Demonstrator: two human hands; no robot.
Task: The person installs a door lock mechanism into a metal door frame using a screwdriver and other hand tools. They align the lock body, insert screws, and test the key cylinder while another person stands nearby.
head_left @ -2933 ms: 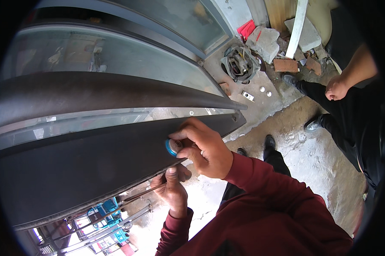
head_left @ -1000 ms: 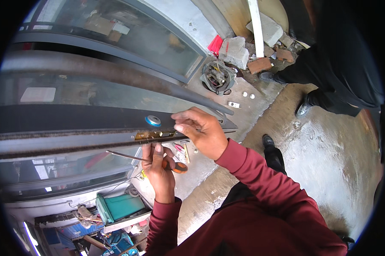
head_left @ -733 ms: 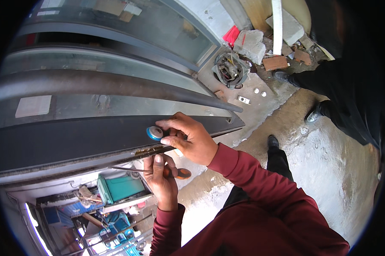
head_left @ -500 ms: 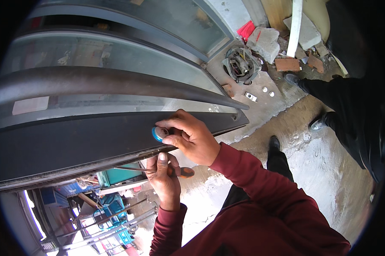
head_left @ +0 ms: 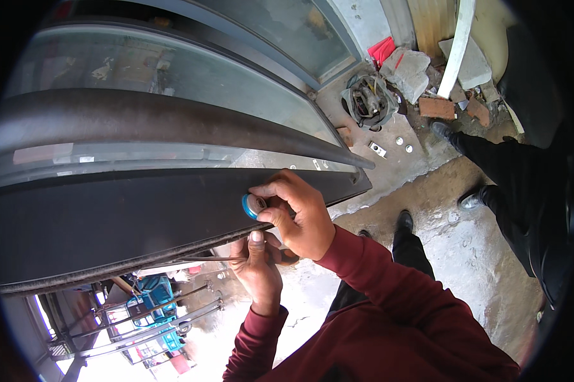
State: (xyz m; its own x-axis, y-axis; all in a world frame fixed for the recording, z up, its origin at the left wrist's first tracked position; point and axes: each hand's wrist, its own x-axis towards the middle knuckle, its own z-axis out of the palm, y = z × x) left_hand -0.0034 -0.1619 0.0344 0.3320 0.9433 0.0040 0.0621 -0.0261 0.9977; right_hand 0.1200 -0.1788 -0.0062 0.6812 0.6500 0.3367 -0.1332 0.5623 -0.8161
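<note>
My right hand (head_left: 300, 213) pinching a small blue round piece (head_left: 251, 205) at my fingertips against the dark door panel (head_left: 109, 223), my left hand (head_left: 258, 264) just below, fingers curled at the panel's lower edge, thumb pressed up

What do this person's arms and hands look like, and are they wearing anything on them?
Both arms are covered by long dark red sleeves with ribbed cuffs at the wrists. The left hand and right hand are bare: no gloves, rings or watch show.
</note>
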